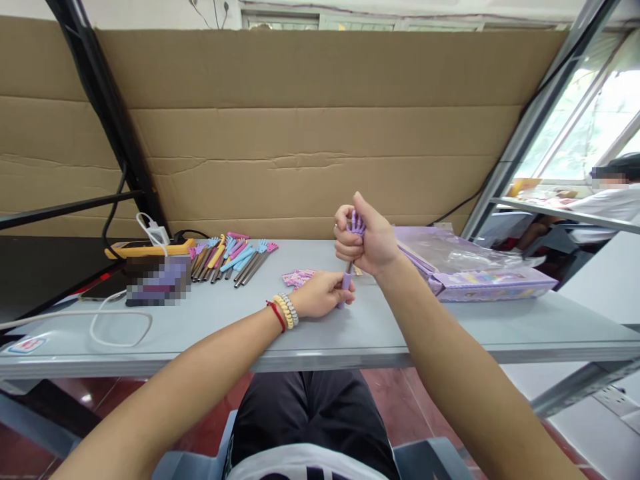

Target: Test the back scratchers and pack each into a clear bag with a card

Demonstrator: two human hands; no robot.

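A purple back scratcher (347, 281) stands upright over the table, with a hand-shaped head, a short metal rod and a purple handle. My left hand (320, 293) is closed around the handle low down, close to the tabletop. Above it, my right hand (365, 240) is closed around the purple head, whose small fingers poke up between my thumb and fingers. Pink printed cards (297, 277) lie beside my left wrist. Farther left is a pile of back scratchers (233, 257) in blue, pink, yellow and purple, some with bare metal rods.
A purple printed box (493, 285) with clear plastic lies on the right of the grey table (210, 333). On the left are a yellow power strip (170, 248), a white charger (159, 235) and its cable. Cardboard (310, 133) walls the back. Another person (610, 200) sits far right.
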